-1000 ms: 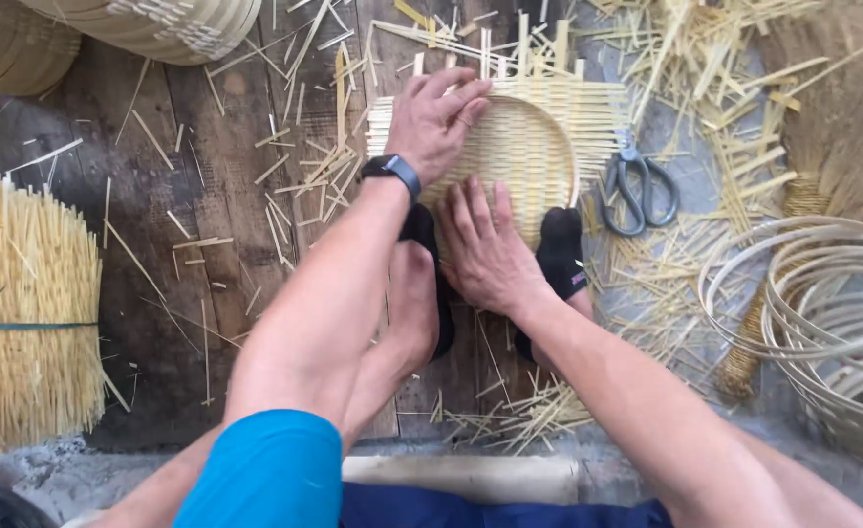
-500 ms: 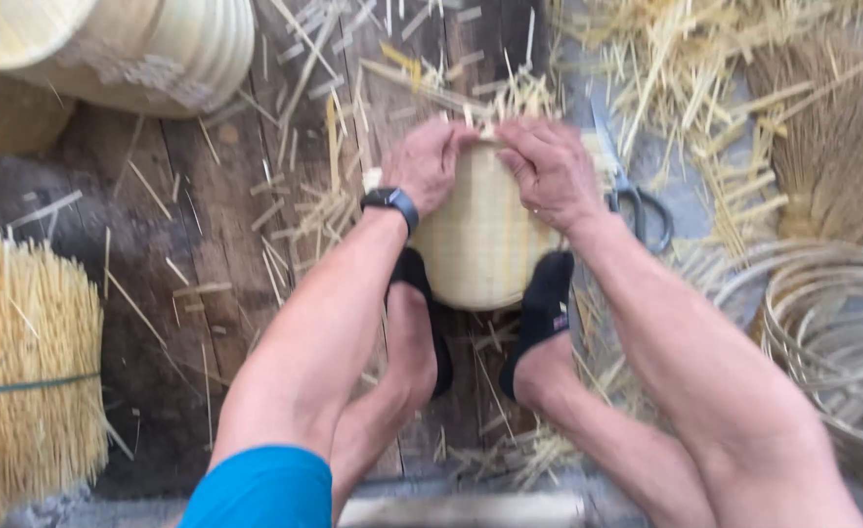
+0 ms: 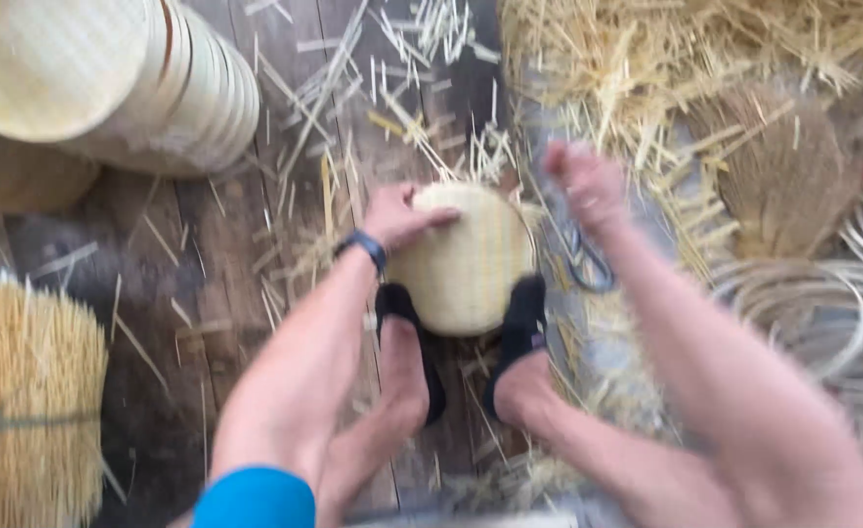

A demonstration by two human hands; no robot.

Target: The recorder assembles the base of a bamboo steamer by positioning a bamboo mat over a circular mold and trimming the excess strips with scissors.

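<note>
The left hand (image 3: 404,217) lay flat on the upper left edge of a small round woven basket (image 3: 463,259), its fingers stretched across the pale weave and pressing it down; a dark watch (image 3: 363,246) sat on that wrist. The right hand (image 3: 588,186) was raised just off the basket's upper right side, apart from it. It was too blurred to be sure, but its fingers seemed loosely curled with nothing in them. The basket stood on the floor between the person's two feet, held at its lower edge by the dark sandals (image 3: 519,328) on either side.

Beneath lay dark wooden planks (image 3: 246,254) littered with short pale splints. A stack of finished woven baskets (image 3: 129,78) rested on its side at the upper left, and a bundle of thin sticks (image 3: 36,401) stood at the left edge. Loose straw was heaped at the upper right, with coiled cane hoops (image 3: 822,323) on the right. Scissors (image 3: 588,264) lay just right of the basket, partly hidden.
</note>
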